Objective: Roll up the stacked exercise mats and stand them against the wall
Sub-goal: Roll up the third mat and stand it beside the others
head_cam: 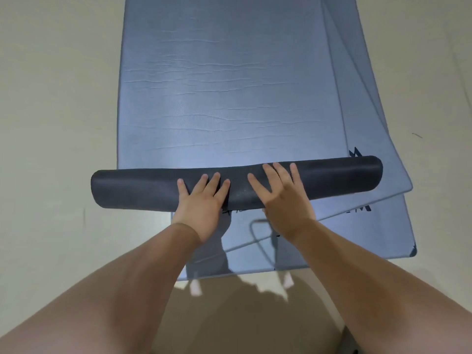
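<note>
Mat roll [143, 190], dark side out, bears the fingers [278, 172] of both hands, straight, spread and pressing flat, gripping nothing. Left hand [201, 200] sits mid-roll, right hand [283, 198] just beside. Roll lies across the stacked blue mats [224, 98] on the pale floor [51, 123].

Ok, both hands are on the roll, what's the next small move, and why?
Probably push the roll forward another turn along the top mat, leaning a little harder on the left hand. Both it and the right hand lie flat near the roll's middle, most of the mat lies unrolled ahead, and the roll's left end sits nearer the person than its right.
</note>
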The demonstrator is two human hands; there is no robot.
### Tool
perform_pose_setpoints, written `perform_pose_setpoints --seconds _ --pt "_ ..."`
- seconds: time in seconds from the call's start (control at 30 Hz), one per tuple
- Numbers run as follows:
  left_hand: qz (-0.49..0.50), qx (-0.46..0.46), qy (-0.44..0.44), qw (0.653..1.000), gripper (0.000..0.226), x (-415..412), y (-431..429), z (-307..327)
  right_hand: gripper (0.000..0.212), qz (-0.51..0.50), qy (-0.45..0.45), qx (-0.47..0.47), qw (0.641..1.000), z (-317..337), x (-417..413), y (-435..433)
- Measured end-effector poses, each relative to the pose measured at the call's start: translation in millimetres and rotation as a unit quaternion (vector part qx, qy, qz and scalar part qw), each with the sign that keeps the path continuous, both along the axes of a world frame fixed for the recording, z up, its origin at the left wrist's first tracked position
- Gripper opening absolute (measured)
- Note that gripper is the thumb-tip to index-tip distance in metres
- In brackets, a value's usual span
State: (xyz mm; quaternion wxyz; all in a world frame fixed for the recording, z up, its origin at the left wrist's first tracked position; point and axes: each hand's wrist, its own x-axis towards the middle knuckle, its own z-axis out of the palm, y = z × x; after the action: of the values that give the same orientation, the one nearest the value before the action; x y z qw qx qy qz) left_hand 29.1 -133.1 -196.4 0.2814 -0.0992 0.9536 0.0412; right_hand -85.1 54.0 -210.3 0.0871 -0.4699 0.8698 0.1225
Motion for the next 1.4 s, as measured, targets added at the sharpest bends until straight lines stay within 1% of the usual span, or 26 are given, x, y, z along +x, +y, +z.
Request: perform_pose_setpoints --seconds 0.07,0.13,0.2,0.27,0.3,0.37,0.43,0.5,0.57,0.63,0.7,0.73,0.8,0.9,1.03,1.1,1.17,1.23,1.27,1.4 --pt "0.003 0.015 -0.011 1.0 0.072 -8 -6 2 0.092 -0.001 0.002 0.004 1.0 -3 2 -2" --pt "0.014 0.042 -0.02 0.999 0.071 -18 -14 9 0.091 0.002 -0.014 0.01 1.0 3 -5 -10" --pt "0.021 0.068 -0.022 0.997 0.068 -26 -21 18 0.087 -0.02 -0.067 0.031 0.997 12 -18 -19" --pt "0.02 0.068 -0.002 0.997 0.065 -26 -25 21 0.085 -0.054 -0.138 0.097 0.984 22 -33 -29" --pt "0.016 0.058 0.019 0.998 0.063 -22 -25 21 0.086 -0.067 -0.162 0.105 0.979 26 -39 -33" --pt "0.006 0.023 0.062 0.998 0.063 -9 -19 19 0.084 -0.069 -0.187 0.084 0.976 33 -46 -38" --pt "0.016 0.003 0.103 0.995 0.069 11 -5 16 0.077 -0.054 -0.188 0.06 0.979 40 -48 -35" --pt "-0.005 -0.006 0.123 0.992 0.082 31 12 14 0.07 -0.036 -0.192 0.034 0.98 47 -47 -30" --pt "-0.035 -0.027 0.131 0.99 0.094 46 24 11 0.065 -0.029 -0.237 0.026 0.971 54 -46 -27" --pt "-0.036 -0.029 0.136 0.99 0.099 54 32 12 0.056 -0.02 -0.29 0.05 0.956 60 -46 -26" --pt "-0.039 -0.025 0.129 0.991 0.097 56 36 14 0.049 -0.026 -0.334 0.078 0.939 65 -49 -26" --pt "-0.041 -0.023 0.115 0.992 0.097 57 37 14 0.05 -0.033 -0.348 0.085 0.933 66 -51 -26" --pt "-0.035 -0.019 0.081 0.996 0.106 56 38 12 0.055 -0.047 -0.358 0.087 0.929 66 -52 -27" --pt "-0.024 -0.039 0.036 0.998 0.129 50 36 8 0.062 -0.056 -0.357 0.078 0.929 61 -55 -27" --pt "-0.019 -0.036 0.015 0.999 0.139 29 28 4 0.069 -0.074 -0.334 0.051 0.938 52 -55 -21" --pt "-0.014 -0.027 0.006 1.0 0.141 21 24 0 0.073 -0.081 -0.268 0.024 0.96 45 -40 -12" --pt "-0.015 -0.025 0.001 1.0 0.143 14 21 -3 0.071 -0.068 -0.155 -0.053 0.984 36 -15 -1" --pt "-0.018 -0.025 0.001 1.0 0.144 6 15 -3 0.072 -0.058 -0.059 -0.095 0.992 29 12 10" --pt "-0.02 -0.023 0.004 1.0 0.144 2 12 -3 0.077 -0.066 -0.048 -0.098 0.992 25 24 14" --pt "-0.023 -0.018 0.006 1.0 0.144 -14 0 -1 0.107 -0.108 -0.065 -0.076 0.989 5 46 20"
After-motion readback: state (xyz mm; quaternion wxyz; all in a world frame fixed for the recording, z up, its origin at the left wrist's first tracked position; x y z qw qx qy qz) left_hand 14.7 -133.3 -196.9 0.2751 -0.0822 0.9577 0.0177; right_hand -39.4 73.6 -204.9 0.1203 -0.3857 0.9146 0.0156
